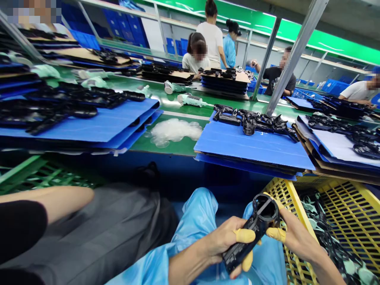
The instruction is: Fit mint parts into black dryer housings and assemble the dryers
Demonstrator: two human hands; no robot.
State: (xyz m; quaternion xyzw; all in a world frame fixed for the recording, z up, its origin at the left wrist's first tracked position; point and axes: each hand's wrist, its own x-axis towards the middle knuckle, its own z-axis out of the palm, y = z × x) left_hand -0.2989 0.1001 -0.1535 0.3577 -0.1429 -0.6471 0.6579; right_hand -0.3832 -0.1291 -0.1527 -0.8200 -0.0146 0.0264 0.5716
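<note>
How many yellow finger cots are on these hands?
4: two cots on the left hand, two cots on the right hand; more may be hidden behind the black plastic part.

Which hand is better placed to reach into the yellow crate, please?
The right hand, probably: it sits by the crate's rim; the left hand is farther off. Both hold the black plastic part.

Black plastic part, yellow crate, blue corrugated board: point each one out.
Black plastic part (247, 237): head view, on its middle body.
Yellow crate (287, 200): head view, on its lattice side wall.
Blue corrugated board (249, 148): head view, on its bare top face.
</note>
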